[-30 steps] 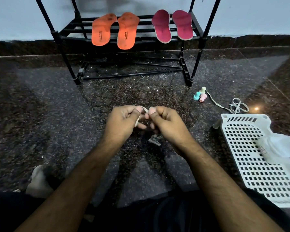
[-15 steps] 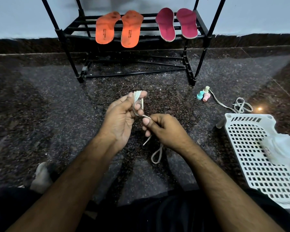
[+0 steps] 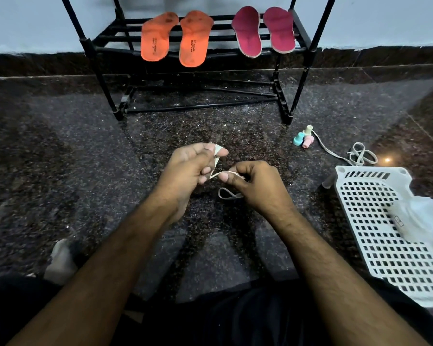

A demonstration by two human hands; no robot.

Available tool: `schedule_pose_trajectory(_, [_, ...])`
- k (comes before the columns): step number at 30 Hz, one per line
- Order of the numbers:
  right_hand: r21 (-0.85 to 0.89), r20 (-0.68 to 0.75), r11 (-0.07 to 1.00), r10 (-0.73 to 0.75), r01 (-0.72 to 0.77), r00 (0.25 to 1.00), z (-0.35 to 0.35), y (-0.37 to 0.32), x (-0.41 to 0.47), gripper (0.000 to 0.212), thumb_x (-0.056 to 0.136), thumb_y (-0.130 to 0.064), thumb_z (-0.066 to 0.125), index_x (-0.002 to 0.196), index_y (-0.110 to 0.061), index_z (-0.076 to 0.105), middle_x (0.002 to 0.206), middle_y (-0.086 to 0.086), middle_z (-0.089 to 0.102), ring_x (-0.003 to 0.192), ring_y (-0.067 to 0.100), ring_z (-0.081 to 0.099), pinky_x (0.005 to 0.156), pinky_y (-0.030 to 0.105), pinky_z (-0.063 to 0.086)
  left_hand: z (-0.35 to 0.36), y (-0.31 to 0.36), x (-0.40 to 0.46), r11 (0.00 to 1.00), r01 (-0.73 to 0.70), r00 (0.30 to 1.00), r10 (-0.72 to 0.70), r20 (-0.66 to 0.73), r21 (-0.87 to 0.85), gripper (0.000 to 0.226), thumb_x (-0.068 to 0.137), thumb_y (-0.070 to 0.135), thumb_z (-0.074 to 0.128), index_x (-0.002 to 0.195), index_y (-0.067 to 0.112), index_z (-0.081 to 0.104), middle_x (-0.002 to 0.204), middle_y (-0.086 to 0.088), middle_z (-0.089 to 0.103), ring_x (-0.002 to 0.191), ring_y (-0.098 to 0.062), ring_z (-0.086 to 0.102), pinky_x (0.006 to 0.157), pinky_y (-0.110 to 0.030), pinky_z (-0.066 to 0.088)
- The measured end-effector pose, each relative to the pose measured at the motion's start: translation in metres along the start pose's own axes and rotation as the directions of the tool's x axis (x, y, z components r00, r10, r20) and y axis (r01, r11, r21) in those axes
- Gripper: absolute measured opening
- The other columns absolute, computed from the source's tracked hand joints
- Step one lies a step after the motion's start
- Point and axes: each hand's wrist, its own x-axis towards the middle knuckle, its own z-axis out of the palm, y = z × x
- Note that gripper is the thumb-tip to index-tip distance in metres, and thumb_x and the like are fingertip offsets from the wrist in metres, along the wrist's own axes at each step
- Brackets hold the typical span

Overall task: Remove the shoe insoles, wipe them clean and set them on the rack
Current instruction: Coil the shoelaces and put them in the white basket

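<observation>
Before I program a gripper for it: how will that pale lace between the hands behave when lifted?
Probably floppy: the lace sags in a loop below the right hand. Likely light, since the left hand holds its bunched end with fingertips. It would probably drape and tangle.

Parts hidden, cropped or unreadable in a head-camera view of a dark floor.

The rack (image 3: 308, 46) ran out of the top edge, its upper shelves unseen. The white basket (image 3: 375, 221) was cropped at the right edge. Print on the orange insoles (image 3: 175, 38) was too small to read. The lace (image 3: 229, 193) vanished inside the right hand (image 3: 258, 183), and its end was bunched among the left hand (image 3: 188, 163) fingers.
</observation>
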Motion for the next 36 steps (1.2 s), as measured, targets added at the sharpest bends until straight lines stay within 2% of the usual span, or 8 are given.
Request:
schedule_pose_trajectory(9, [-0.106, 0.118, 0.994, 0.046, -0.034, 0.992, -0.001, -0.003, -0.003, 0.042, 0.088, -0.048, 0.07, 0.056, -0.025, 0.055, 0.043, -0.02, 0.05, 0.04, 0.001, 0.042, 0.041, 0.014, 0.028, -0.004, 0.005, -0.002, 0.986, -0.026, 0.999, 0.021, -0.034, -0.162, 0.028, 0.104, 0.026, 0.05, 0.108, 0.007, 0.071, 0.056, 0.004, 0.051, 0.047, -0.009, 0.051, 0.088, -0.036, 0.052])
schedule_pose_trajectory(12, [0.079, 0.177, 0.997, 0.01, -0.025, 0.984, 0.002, -0.003, -0.003, 0.034, 0.092, -0.037, 0.068, 0.066, -0.017, 0.062, 0.051, -0.014, 0.058, 0.047, 0.001, 0.046, 0.051, 0.023, 0.038, -0.003, 0.008, -0.003, 0.945, 0.004, 1.0, -0.013, -0.026, -0.328, 0.027, 0.104, 0.024, 0.05, 0.108, 0.005, 0.068, 0.056, 0.004, 0.052, 0.047, -0.008, 0.054, 0.088, -0.038, 0.056])
schedule_pose_trajectory(17, [0.039, 0.171, 0.999, 0.002, -0.009, 0.985, 0.005, -0.002, -0.002, 0.012, 0.092, -0.03, 0.067, 0.086, -0.022, 0.073, 0.067, -0.005, 0.067, 0.058, 0.006, 0.053, 0.059, 0.028, 0.045, -0.009, 0.02, -0.003, 0.841, 0.028, 1.0, -0.025, 0.012, -0.54, 0.024, 0.105, 0.026, 0.048, 0.104, 0.008, 0.063, 0.054, 0.008, 0.04, 0.039, -0.002, 0.038, 0.041, -0.02, 0.045])
schedule_pose_trajectory(20, [-0.081, 0.135, 0.997, 0.03, -0.019, 0.99, 0.003, -0.004, -0.002, 0.008, 0.092, -0.027, 0.067, 0.089, -0.026, 0.074, 0.068, -0.011, 0.067, 0.055, -0.002, 0.054, 0.06, 0.021, 0.04, -0.01, 0.018, -0.004, 0.921, 0.014, 0.999, 0.001, 0.04, -0.389, 0.025, 0.105, 0.027, 0.048, 0.101, 0.008, 0.065, 0.055, 0.008, 0.039, 0.038, -0.001, 0.027, 0.033, -0.018, 0.017])
schedule_pose_trajectory(23, [-0.092, 0.019, 0.995, 0.051, -0.049, 0.999, 0.0, -0.007, -0.003, 0.006, 0.09, -0.026, 0.069, 0.086, -0.026, 0.073, 0.068, -0.014, 0.065, 0.056, -0.004, 0.054, 0.06, 0.02, 0.04, -0.007, 0.01, -0.003, 0.999, -0.008, 1.0, 0.008, -0.003, 0.043, 0.027, 0.105, 0.025, 0.05, 0.098, 0.008, 0.068, 0.055, 0.005, 0.044, 0.041, -0.005, 0.03, 0.038, -0.017, 0.023])
schedule_pose_trajectory(27, [-0.144, -0.132, 0.989, -0.004, -0.015, 0.991, -0.002, -0.003, 0.0, 0.008, 0.087, -0.032, 0.074, 0.084, -0.025, 0.074, 0.083, -0.01, 0.062, 0.083, 0.016, 0.06, 0.078, 0.03, 0.048, -0.007, -0.004, 0.0, 0.905, -0.018, 0.999, 0.001, 0.04, 0.424, 0.026, 0.104, 0.024, 0.05, 0.09, 0.012, 0.068, 0.055, 0.003, 0.061, 0.038, -0.01, 0.045, 0.044, -0.022, 0.035])
schedule_pose_trajectory(30, [-0.155, -0.149, 0.987, 0.006, -0.03, 0.989, -0.002, -0.004, 0.0, 0.012, 0.088, -0.036, 0.072, 0.087, -0.024, 0.075, 0.09, -0.006, 0.058, 0.094, 0.02, 0.055, 0.081, 0.028, 0.043, -0.008, -0.009, 0.0, 0.711, -0.091, 0.995, 0.037, 0.091, 0.697, 0.024, 0.104, 0.034, 0.051, 0.086, 0.025, 0.063, 0.066, 0.01, 0.072, 0.047, -0.01, 0.064, 0.055, -0.025, 0.048])
schedule_pose_trajectory(36, [-0.135, -0.176, 0.987, 0.065, -0.089, 0.982, -0.001, -0.006, 0.001, 0.03, 0.093, -0.032, 0.065, 0.065, -0.023, 0.057, 0.083, -0.004, 0.059, 0.085, 0.019, 0.057, 0.079, 0.03, 0.045, -0.002, -0.008, 0.001, 0.886, -0.065, 0.998, 0.061, 0.024, 0.459, 0.02, 0.104, 0.024, 0.053, 0.093, 0.013, 0.066, 0.074, 0.0, 0.076, 0.049, -0.016, 0.066, 0.05, -0.022, 0.043])
